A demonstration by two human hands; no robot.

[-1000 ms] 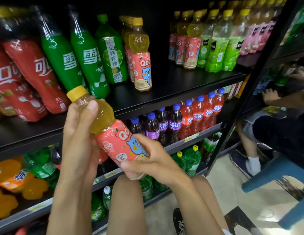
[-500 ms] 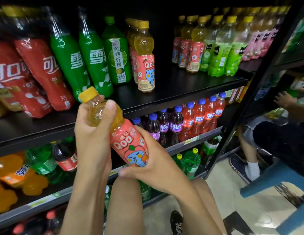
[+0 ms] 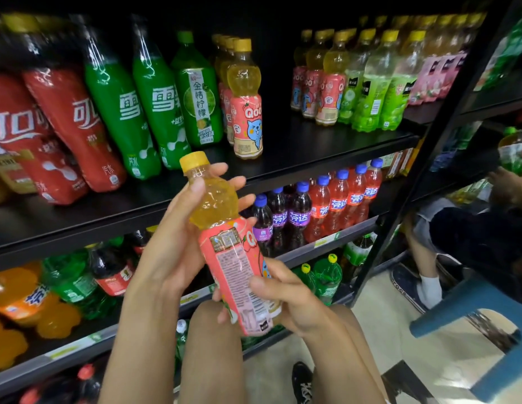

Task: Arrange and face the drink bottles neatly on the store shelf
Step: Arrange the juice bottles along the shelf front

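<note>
Black store shelf [image 3: 300,141], pale floor [image 3: 382,325]

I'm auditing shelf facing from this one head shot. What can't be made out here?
Head view only.
The held Qoo bottle: front label mostly turned away, back print too small to read; left hand and right hand cover parts.
Row behind the shelf Qoo bottle: count hidden by that front bottle.
The red cola bottles: blurred, cut off by the left edge.

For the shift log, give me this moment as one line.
item: Qoo bottle | left hand: holds shoulder | right hand: grips base | label: back toward camera
</note>
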